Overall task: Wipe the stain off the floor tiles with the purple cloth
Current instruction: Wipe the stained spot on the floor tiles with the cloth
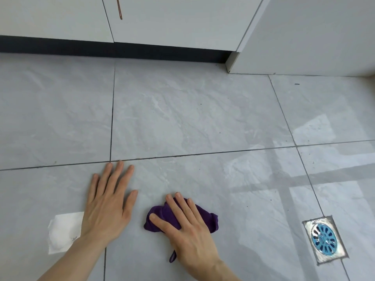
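The right hand point(188, 228) lies with fingers slightly spread, pressing flat on the bunched purple cloth point(207, 217), which sits on the grey floor tiles point(182, 122) near the lower middle; the left hand point(107, 203) rests just beside it, fingers splayed flat on bare tile. A white paper piece point(63, 232) lies partly under the left wrist; a blue floor drain point(323, 239) sits well apart to the right.

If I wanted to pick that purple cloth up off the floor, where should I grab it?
Probably the bunched fold at the purple cloth's right end, pinched from above. It stands proud of the tiles and is bare, while the right hand lies flat over the middle.
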`<state>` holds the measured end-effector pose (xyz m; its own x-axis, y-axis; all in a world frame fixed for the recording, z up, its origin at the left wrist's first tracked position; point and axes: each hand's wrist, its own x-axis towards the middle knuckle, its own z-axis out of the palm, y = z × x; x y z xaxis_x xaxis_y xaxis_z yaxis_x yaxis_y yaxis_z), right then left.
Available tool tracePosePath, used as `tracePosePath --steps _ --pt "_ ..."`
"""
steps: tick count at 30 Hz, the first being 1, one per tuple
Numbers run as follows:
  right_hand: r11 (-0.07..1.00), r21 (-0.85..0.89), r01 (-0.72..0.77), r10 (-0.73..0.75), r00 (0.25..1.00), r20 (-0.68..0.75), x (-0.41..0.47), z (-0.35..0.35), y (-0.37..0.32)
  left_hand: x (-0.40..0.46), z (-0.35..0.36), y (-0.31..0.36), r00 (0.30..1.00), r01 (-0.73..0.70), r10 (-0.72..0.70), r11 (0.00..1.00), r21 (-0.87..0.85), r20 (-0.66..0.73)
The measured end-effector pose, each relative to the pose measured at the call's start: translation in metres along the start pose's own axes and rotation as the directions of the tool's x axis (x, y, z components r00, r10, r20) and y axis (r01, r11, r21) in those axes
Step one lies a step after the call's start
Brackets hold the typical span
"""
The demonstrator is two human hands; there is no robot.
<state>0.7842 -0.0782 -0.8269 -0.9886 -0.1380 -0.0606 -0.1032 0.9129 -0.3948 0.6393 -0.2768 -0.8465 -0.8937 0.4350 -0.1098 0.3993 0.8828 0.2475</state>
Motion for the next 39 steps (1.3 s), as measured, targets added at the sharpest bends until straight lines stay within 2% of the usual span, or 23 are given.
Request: tracePosePath --steps 2,5,7,9,11,12,15,17,21,28,35,39 --pt "0.999 0.018 -0.039 0.040 0.997 -0.059 -0.005 0.000 0.003 -0.001 0.002 0.001 1.000 0.004 -0.003 1.000 0.024 -0.007" --pt "0.946 0.213 -0.245 0.287 0.938 -0.196 0.002 -0.009 0.011 -0.001 0.003 0.004 1.000 0.010 -0.009 0.998 0.058 -0.026" --pt "0.834 0.425 -0.352 0.487 0.831 -0.267 0.020 -0.025 0.024 -0.001 0.002 0.005 1.000 0.016 -0.015 0.998 0.060 -0.025" --pt "0.695 0.609 -0.381 0.645 0.704 -0.296 0.043 -0.039 0.044 0.000 0.000 0.005 1.000 0.023 -0.022 0.998 0.054 -0.020" --pt "0.664 0.616 -0.425 0.707 0.624 -0.332 0.066 -0.046 0.066 0.000 0.000 0.005 1.000 0.025 -0.024 0.999 0.044 -0.017" --pt "0.684 0.575 -0.448 0.700 0.625 -0.346 0.075 -0.046 0.073 0.000 -0.001 0.006 1.000 0.026 -0.025 0.999 0.038 -0.016" --pt "0.795 0.307 -0.523 0.606 0.706 -0.366 0.089 -0.031 0.083 0.000 -0.003 0.006 0.999 0.032 -0.032 0.999 0.040 -0.009" --pt "0.809 0.196 -0.554 0.584 0.721 -0.373 0.093 -0.022 0.081 0.001 -0.003 0.007 0.999 0.035 -0.035 0.999 0.040 -0.010" --pt "0.836 0.129 -0.533 0.540 0.763 -0.355 0.090 -0.021 0.074 0.001 -0.003 0.007 0.999 0.032 -0.032 0.999 0.035 -0.015" --pt "0.939 0.089 -0.332 0.344 0.902 -0.261 0.048 -0.002 0.029 0.000 -0.003 0.008 0.999 0.033 -0.033 0.999 0.030 -0.016" --pt "0.982 0.102 -0.160 0.173 0.975 -0.139 0.003 0.014 -0.008 -0.001 -0.001 0.007 1.000 0.027 -0.027 0.999 0.034 -0.007" --pt "0.991 0.086 -0.104 0.110 0.992 -0.058 -0.016 0.014 -0.013 0.000 -0.007 0.006 1.000 0.010 -0.010 0.999 -0.034 0.003"
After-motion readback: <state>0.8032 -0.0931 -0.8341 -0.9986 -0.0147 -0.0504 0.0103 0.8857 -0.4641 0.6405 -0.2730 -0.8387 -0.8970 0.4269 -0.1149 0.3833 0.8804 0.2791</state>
